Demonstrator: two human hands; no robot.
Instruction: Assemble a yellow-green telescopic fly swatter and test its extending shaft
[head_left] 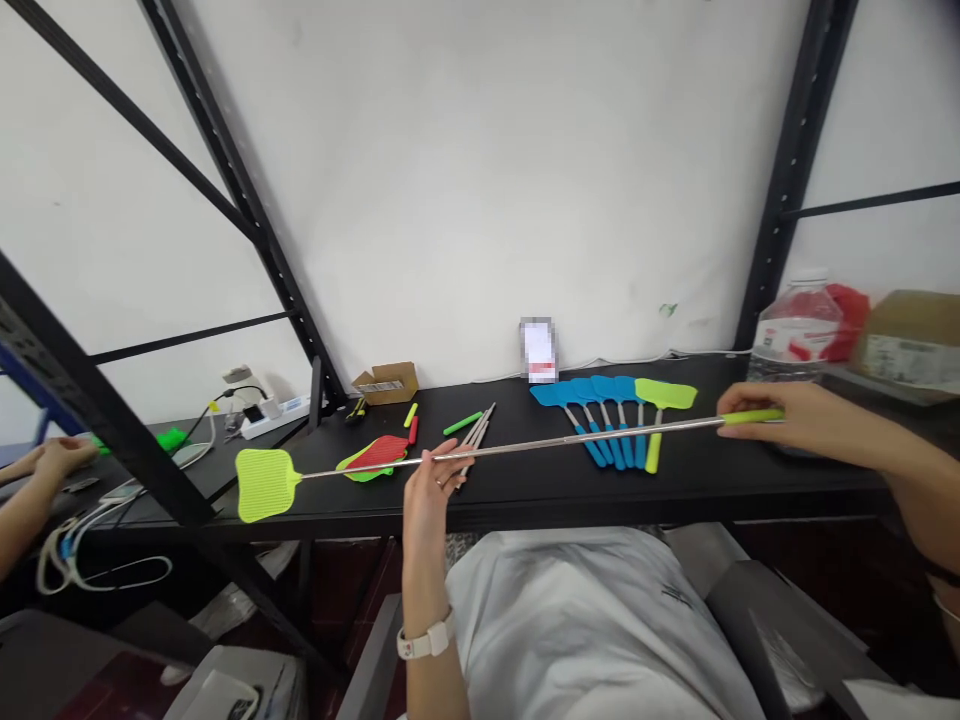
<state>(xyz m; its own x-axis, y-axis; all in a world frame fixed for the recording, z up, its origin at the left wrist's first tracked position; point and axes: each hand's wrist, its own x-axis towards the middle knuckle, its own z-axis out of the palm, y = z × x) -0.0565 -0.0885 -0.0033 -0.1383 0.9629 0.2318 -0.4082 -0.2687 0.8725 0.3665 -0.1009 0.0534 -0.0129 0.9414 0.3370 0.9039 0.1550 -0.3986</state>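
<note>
A yellow-green telescopic fly swatter (pixel 266 484) is stretched out long across my view, its thin metal rod running nearly level above the black table. My left hand (pixel 439 475) pinches the rod near its middle, some fingers extended. At the other end, my right hand (pixel 795 425) is closed around the yellow-green handle. Under the rod lie a green handle grip (pixel 463 423), several bare metal rods (pixel 478 432) and a stack of red and green swatter heads (pixel 382 455). A row of blue fly swatters (pixel 600 415) and a yellow-green one (pixel 665 393) lies to the right.
A phone (pixel 539 350) leans against the wall. An open cardboard box (pixel 386 383) stands at the back. Bottles (pixel 799 325) are at the right, behind my right hand. At the left, beyond a black post (pixel 97 400), are cables (pixel 82 555) and another person's hands (pixel 64 457).
</note>
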